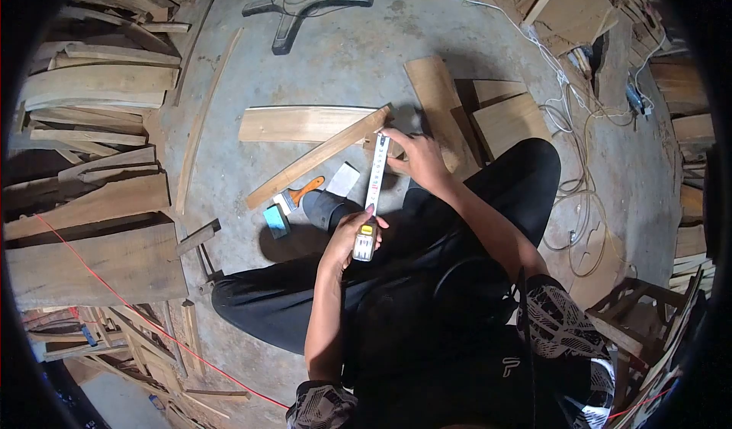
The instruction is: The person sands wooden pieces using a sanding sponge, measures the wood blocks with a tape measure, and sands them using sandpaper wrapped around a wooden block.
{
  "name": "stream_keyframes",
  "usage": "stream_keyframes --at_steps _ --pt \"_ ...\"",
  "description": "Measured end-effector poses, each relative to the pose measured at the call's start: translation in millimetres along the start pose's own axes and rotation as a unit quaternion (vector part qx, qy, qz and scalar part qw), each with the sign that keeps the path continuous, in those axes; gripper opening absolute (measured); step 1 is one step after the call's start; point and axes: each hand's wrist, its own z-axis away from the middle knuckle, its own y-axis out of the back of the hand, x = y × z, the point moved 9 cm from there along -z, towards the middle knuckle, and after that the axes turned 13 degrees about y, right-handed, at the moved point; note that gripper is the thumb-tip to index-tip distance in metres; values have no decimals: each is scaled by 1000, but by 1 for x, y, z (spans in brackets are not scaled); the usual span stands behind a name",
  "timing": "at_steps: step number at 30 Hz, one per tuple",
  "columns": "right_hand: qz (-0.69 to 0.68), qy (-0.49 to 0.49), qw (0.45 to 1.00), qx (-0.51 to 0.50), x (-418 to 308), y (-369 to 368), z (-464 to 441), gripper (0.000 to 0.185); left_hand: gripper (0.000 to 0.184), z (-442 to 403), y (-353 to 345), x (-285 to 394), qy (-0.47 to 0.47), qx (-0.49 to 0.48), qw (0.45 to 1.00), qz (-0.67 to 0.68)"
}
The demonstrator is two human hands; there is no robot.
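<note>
Gripping tape measure (365, 246) in left hand (348, 238), with blade (376, 176) out to right hand (422, 160) (pinched or pressed, cannot tell), near wooden strip (320, 157). Could snap back toward left hand on fingertip slip.

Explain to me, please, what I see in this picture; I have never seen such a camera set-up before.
There is no machine here, only a person's bare hands. The single picture comes from a camera worn on the head, looking forward and down, so the seated person's own legs show. The left hand holds a tape measure. Its blade is pulled out towards the right hand, whose fingers are at the far end; whether they pinch it is unclear. On the floor lie a wooden board, a strip overlapping it in view, an orange-handled brush and a turquoise block.
</note>
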Motion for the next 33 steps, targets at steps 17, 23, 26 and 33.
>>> stream_keyframes --at_steps 17,23,26,33 --pt "-113 -59 992 6 24 -8 3 53 44 -24 12 -5 -118 55 991 -42" --pt "-133 -90 985 58 71 -29 13 64 43 -30 22 10 -205 79 975 -32" --pt "-132 -84 987 42 72 -38 17 66 43 -44 31 3 -197 81 976 -46" --pt "-141 -78 986 30 58 -34 21 61 40 -58 32 -14 -164 68 983 -52"
